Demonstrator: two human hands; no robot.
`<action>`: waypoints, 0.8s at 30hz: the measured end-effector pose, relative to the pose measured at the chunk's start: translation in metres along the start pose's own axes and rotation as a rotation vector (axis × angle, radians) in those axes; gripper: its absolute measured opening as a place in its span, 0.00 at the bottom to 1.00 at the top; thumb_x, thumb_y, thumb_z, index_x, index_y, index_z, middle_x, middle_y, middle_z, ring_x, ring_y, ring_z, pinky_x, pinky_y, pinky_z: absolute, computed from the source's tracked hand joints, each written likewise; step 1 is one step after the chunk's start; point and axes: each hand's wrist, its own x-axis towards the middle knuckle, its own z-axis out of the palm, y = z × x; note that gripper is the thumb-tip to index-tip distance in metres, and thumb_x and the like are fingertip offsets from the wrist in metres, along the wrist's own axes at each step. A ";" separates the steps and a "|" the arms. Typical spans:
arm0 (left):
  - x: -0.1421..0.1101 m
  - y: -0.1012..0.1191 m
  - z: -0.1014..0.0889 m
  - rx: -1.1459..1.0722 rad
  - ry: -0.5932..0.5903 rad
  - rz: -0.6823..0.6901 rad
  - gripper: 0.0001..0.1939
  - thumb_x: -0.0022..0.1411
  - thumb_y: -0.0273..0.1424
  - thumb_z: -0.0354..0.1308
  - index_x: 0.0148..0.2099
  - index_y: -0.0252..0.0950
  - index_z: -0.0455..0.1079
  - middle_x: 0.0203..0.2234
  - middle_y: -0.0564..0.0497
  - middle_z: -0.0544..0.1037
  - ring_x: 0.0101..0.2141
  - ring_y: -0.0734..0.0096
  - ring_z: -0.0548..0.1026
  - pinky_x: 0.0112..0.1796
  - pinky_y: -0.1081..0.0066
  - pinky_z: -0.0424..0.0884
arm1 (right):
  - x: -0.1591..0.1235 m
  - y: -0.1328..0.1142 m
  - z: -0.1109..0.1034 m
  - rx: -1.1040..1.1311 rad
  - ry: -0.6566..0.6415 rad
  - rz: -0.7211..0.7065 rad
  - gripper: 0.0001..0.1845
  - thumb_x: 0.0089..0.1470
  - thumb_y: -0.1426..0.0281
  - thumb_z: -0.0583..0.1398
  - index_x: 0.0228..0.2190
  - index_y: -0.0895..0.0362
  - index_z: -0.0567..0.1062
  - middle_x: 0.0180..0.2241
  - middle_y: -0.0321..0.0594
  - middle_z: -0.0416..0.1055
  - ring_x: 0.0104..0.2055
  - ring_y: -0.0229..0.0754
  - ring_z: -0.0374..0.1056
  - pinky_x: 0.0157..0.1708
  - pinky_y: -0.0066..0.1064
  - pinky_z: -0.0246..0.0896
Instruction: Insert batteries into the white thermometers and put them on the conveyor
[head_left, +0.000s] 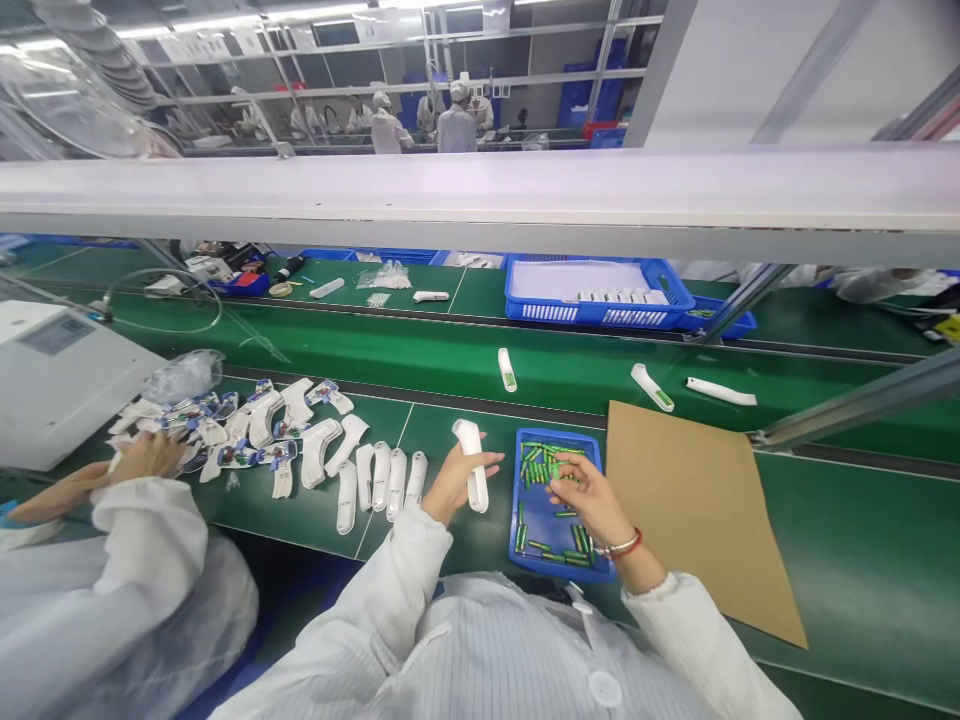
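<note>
Head view, nearest first: the left hand curls around a white casing above the bench; the right hand, fingers partly bent, reaches over green batteries in a blue tray, its grip unclear. Beyond, three white pieces lie on the green belt.

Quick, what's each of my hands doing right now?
Left hand: holding a white casing.
Right hand: over the blue tray, fingers at the green batteries; can't tell whether it grips one.
</note>
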 end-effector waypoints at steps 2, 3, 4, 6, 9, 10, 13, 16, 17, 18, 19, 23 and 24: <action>-0.018 0.020 0.009 -0.351 -0.084 -0.120 0.28 0.52 0.33 0.62 0.53 0.36 0.59 0.39 0.46 0.73 0.38 0.66 0.76 0.38 0.71 0.73 | -0.004 -0.006 0.005 -0.006 -0.007 -0.035 0.27 0.35 0.61 0.69 0.39 0.54 0.70 0.30 0.33 0.65 0.29 0.37 0.69 0.26 0.29 0.67; -0.027 0.029 0.011 -0.491 -0.107 -0.175 0.26 0.53 0.35 0.61 0.52 0.35 0.60 0.39 0.45 0.73 0.38 0.65 0.76 0.37 0.71 0.73 | -0.006 -0.009 0.007 -0.014 -0.015 -0.048 0.26 0.37 0.61 0.69 0.39 0.55 0.70 0.30 0.34 0.66 0.29 0.37 0.69 0.26 0.29 0.67; -0.035 0.037 0.013 -0.585 -0.135 -0.214 0.23 0.54 0.35 0.59 0.51 0.34 0.62 0.40 0.44 0.73 0.37 0.64 0.76 0.36 0.70 0.73 | -0.008 -0.012 0.010 -0.022 -0.025 -0.057 0.25 0.38 0.60 0.68 0.39 0.55 0.71 0.31 0.36 0.67 0.30 0.37 0.68 0.28 0.30 0.67; -0.049 0.049 0.015 -0.706 -0.231 -0.235 0.20 0.56 0.32 0.55 0.50 0.32 0.62 0.43 0.41 0.72 0.39 0.62 0.75 0.38 0.67 0.73 | -0.013 -0.018 0.015 -0.032 -0.059 -0.070 0.24 0.41 0.60 0.67 0.40 0.56 0.72 0.32 0.37 0.68 0.31 0.37 0.69 0.32 0.33 0.68; -0.064 0.057 0.018 -0.772 -0.307 -0.153 0.22 0.56 0.27 0.55 0.53 0.34 0.59 0.48 0.39 0.71 0.39 0.66 0.74 0.38 0.69 0.72 | -0.019 -0.029 0.020 -0.044 -0.098 -0.105 0.22 0.43 0.60 0.65 0.40 0.54 0.72 0.33 0.38 0.69 0.32 0.38 0.69 0.34 0.35 0.68; -0.068 0.058 0.020 -0.785 -0.294 -0.123 0.22 0.56 0.27 0.56 0.53 0.35 0.59 0.49 0.40 0.70 0.37 0.70 0.74 0.36 0.72 0.72 | -0.021 -0.033 0.022 -0.058 -0.100 -0.128 0.21 0.43 0.60 0.65 0.39 0.54 0.72 0.33 0.38 0.69 0.32 0.38 0.69 0.35 0.35 0.68; -0.073 0.059 0.028 -0.838 -0.242 -0.073 0.20 0.57 0.28 0.57 0.52 0.38 0.61 0.49 0.45 0.70 0.30 0.79 0.71 0.30 0.77 0.69 | -0.026 -0.044 0.026 -0.127 -0.109 -0.221 0.14 0.42 0.63 0.66 0.33 0.55 0.74 0.33 0.38 0.71 0.35 0.38 0.68 0.38 0.34 0.68; -0.074 0.060 0.035 -0.849 -0.200 -0.050 0.18 0.56 0.30 0.57 0.50 0.38 0.64 0.46 0.48 0.71 0.29 0.80 0.70 0.28 0.78 0.68 | -0.031 -0.055 0.032 -0.255 -0.195 -0.351 0.09 0.45 0.64 0.64 0.30 0.54 0.76 0.35 0.40 0.71 0.40 0.40 0.68 0.40 0.34 0.67; -0.073 0.060 0.037 -0.842 -0.191 -0.046 0.16 0.56 0.30 0.56 0.48 0.37 0.65 0.44 0.48 0.72 0.28 0.80 0.70 0.28 0.78 0.68 | -0.033 -0.058 0.034 -0.312 -0.236 -0.396 0.08 0.48 0.63 0.62 0.31 0.53 0.77 0.36 0.40 0.70 0.41 0.41 0.67 0.40 0.34 0.67; -0.073 0.060 0.039 -0.832 -0.186 -0.041 0.16 0.56 0.31 0.56 0.47 0.36 0.65 0.43 0.48 0.72 0.28 0.80 0.69 0.27 0.78 0.68 | -0.036 -0.060 0.037 -0.373 -0.273 -0.435 0.09 0.51 0.64 0.60 0.33 0.53 0.77 0.37 0.41 0.70 0.42 0.41 0.67 0.40 0.34 0.67; -0.073 0.060 0.041 -0.820 -0.187 -0.033 0.15 0.56 0.32 0.56 0.47 0.36 0.66 0.42 0.48 0.72 0.28 0.79 0.69 0.27 0.78 0.67 | -0.037 -0.062 0.040 -0.430 -0.301 -0.461 0.10 0.53 0.64 0.58 0.35 0.53 0.77 0.37 0.41 0.70 0.41 0.41 0.67 0.39 0.35 0.67; -0.073 0.060 0.047 -0.782 -0.211 0.012 0.18 0.55 0.31 0.55 0.49 0.38 0.64 0.41 0.49 0.72 0.29 0.77 0.69 0.27 0.76 0.67 | -0.040 -0.059 0.050 -0.533 -0.266 -0.427 0.10 0.52 0.67 0.59 0.38 0.55 0.73 0.33 0.39 0.72 0.35 0.39 0.69 0.36 0.34 0.67; -0.073 0.060 0.048 -0.777 -0.215 0.020 0.18 0.55 0.31 0.55 0.50 0.39 0.63 0.41 0.49 0.71 0.29 0.77 0.69 0.27 0.76 0.67 | -0.040 -0.058 0.052 -0.542 -0.233 -0.408 0.09 0.51 0.67 0.60 0.36 0.55 0.72 0.32 0.38 0.73 0.33 0.39 0.69 0.35 0.33 0.67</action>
